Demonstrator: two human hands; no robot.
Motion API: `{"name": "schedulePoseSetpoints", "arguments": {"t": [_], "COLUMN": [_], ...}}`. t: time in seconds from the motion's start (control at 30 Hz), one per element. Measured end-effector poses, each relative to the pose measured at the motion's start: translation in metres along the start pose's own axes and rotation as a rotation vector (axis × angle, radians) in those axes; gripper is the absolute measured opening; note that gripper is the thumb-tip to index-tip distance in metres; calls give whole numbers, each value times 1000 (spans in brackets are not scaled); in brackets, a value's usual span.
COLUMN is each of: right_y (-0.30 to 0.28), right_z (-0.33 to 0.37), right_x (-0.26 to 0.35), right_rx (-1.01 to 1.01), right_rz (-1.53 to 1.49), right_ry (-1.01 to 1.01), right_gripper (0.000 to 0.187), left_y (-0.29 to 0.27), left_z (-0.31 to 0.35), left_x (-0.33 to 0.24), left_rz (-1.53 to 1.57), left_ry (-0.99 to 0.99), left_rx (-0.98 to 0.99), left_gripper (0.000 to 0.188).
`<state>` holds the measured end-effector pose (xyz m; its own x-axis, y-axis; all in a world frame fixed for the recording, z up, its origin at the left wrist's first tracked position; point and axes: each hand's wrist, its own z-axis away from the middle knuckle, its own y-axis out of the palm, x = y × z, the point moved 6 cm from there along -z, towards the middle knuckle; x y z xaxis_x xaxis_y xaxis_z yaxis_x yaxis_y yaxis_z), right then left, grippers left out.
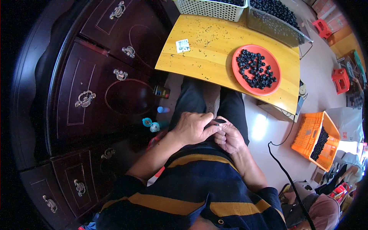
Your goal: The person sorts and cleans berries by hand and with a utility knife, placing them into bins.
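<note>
Your right hand (229,136) pinches a small dark piece (219,121) over your lap (190,100); I can't tell whether your curled left hand (194,128) grips it. Forearms (157,155) angle inward. From there, a yellow table (211,57) sits at twelve o'clock, red plate (274,61) at one, orange crate (305,135) at three, dark cabinet (63,96) at nine.

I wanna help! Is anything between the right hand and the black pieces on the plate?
Yes: past the right hand come the yellow table's edge and the red plate's rim, then the black pieces.
</note>
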<state>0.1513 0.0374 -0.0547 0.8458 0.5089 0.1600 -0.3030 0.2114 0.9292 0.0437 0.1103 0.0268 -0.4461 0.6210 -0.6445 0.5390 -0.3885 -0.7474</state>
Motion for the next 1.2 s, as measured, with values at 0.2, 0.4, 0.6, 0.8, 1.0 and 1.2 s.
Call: {"name": "schedulePoseSetpoints", "arguments": {"t": [0.2, 0.4, 0.6, 0.8, 1.0, 1.2], "right_y": [-4, -9, -12, 7, 10, 8], "right_z": [0, -1, -2, -4, -6, -6], "right_x": [-1, -6, -6, -6, -6, -6], "right_rx": [-52, -85, -70, -111, -17, -52], "right_rz": [13, -15, 8, -109, -160, -124], "right_ry": [-24, -13, 4, -15, 29, 14], "right_gripper": [9, 8, 11, 15, 19, 14], "left_y": [4, 9, 13, 5, -2, -5], "left_z": [-1, 2, 2, 0, -2, -4], "left_x": [2, 7, 8, 9, 11, 6], "left_rz": [-16, 17, 28, 234, 234, 139], "left_ry": [-10, -41, -46, -12, -53, -6], "left_rx": [27, 35, 75, -89, -97, -54], "left_gripper": [38, 43, 42, 31, 34, 33]}}
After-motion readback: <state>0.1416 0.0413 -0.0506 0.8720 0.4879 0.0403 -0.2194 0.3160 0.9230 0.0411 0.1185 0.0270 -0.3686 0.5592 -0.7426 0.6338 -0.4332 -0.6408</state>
